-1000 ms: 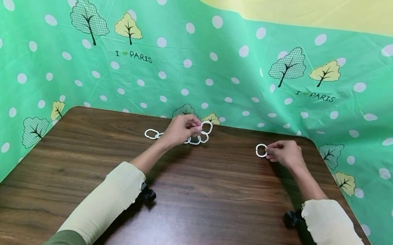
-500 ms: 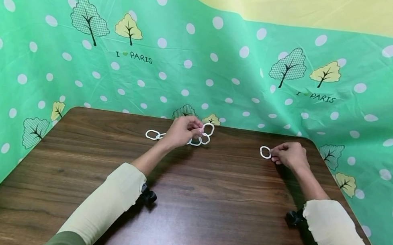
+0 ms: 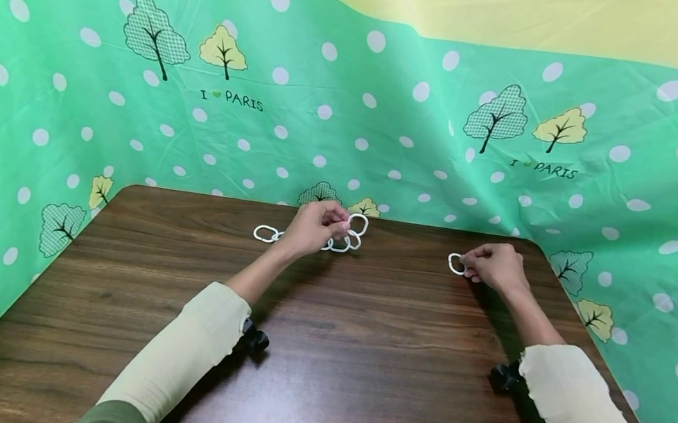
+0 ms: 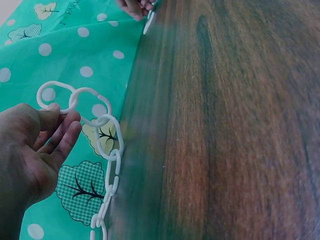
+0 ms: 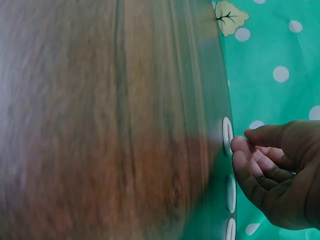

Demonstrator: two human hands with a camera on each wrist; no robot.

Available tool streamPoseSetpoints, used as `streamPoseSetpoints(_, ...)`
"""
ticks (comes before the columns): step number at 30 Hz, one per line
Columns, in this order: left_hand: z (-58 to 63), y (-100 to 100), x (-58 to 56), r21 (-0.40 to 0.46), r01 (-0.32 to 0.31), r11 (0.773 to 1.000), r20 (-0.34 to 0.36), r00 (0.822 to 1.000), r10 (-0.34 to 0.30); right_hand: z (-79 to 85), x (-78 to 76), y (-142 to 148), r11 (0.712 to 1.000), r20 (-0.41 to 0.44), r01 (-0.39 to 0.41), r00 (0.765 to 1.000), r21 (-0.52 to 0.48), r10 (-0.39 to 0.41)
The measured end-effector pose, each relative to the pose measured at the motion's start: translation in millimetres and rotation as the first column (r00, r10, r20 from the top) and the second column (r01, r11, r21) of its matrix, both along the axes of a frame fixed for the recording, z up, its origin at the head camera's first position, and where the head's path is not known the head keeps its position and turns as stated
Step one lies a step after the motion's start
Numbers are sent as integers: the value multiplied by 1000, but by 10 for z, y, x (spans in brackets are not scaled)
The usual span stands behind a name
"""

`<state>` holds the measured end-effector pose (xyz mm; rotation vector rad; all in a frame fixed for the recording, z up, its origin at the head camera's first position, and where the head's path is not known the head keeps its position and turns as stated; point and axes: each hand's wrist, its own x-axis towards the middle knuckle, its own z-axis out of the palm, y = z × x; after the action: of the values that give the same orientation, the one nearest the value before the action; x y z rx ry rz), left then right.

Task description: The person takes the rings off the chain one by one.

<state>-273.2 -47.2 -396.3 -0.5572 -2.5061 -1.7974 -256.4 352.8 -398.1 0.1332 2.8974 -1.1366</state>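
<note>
At the table's far side, my left hand [image 3: 310,226] pinches the end of a chain of white plastic links [image 4: 108,135] between thumb and fingers. The end link [image 4: 56,95] stands up from the fingertips; the chain runs down from it to the left behind the hand, its far link [image 3: 265,233] lying on the table. My right hand [image 3: 496,264], near the far right corner, pinches a single white link [image 3: 456,264] at its edge. In the right wrist view the same link [image 5: 227,135] shows right at the fingertips, nearly edge-on.
Two more white links, one nearer [image 5: 231,194] and one farther along [image 5: 230,229], show in the right wrist view; the hand hides them from the head view. Behind the brown wooden table [image 3: 348,352] hangs a green dotted cloth [image 3: 386,126].
My right hand has shifted slightly right and then a little back, the link moving with it and turning narrower in view. The left hand and chain keep nearly the same place.
</note>
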Motion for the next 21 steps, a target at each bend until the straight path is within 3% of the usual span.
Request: streamPoseSetpoints(21,-3,-28,13,27,-8,1000,12,1000,8,233,-38,-714,985,-58,-170,984,1,170)
